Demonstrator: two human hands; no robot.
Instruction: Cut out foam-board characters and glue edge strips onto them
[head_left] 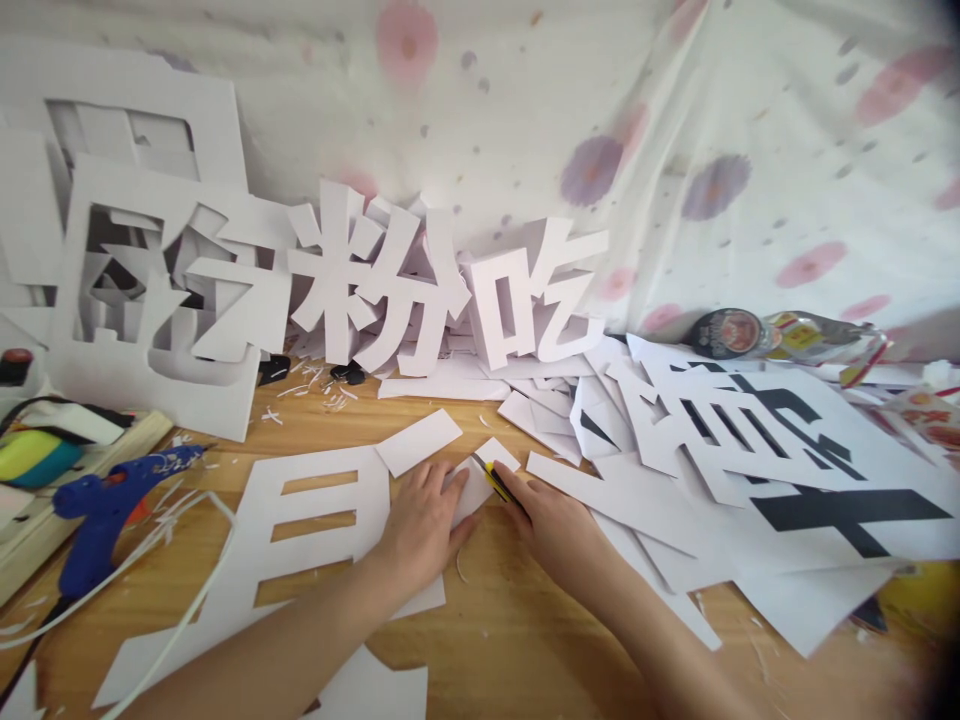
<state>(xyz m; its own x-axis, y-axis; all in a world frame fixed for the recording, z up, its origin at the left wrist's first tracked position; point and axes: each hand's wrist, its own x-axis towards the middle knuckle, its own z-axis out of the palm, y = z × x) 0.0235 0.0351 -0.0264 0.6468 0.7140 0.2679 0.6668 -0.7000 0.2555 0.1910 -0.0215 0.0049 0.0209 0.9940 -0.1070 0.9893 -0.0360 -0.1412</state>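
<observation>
My right hand (pixel 536 510) is closed around a yellow and black utility knife (pixel 498 482), its blade resting at a small white foam board strip (pixel 472 495). On that strip my left hand (pixel 421 515) presses down, fingers spread and partly bent, thumb stretched along the near side. Left of it, and partly under my left forearm, lies a large white cut-out character (pixel 315 520) with rectangular openings. Just beyond my left hand another white strip (pixel 420 442) lies on the wooden table (pixel 517 640).
White three-dimensional characters (pixel 405 290) stand at the back before a flowered curtain (pixel 480 120). A blue glue gun (pixel 97 520) with a cord lies at left. Paper templates (pixel 810 440) and offcuts pile up at right, with a tape roll (pixel 724 333) behind.
</observation>
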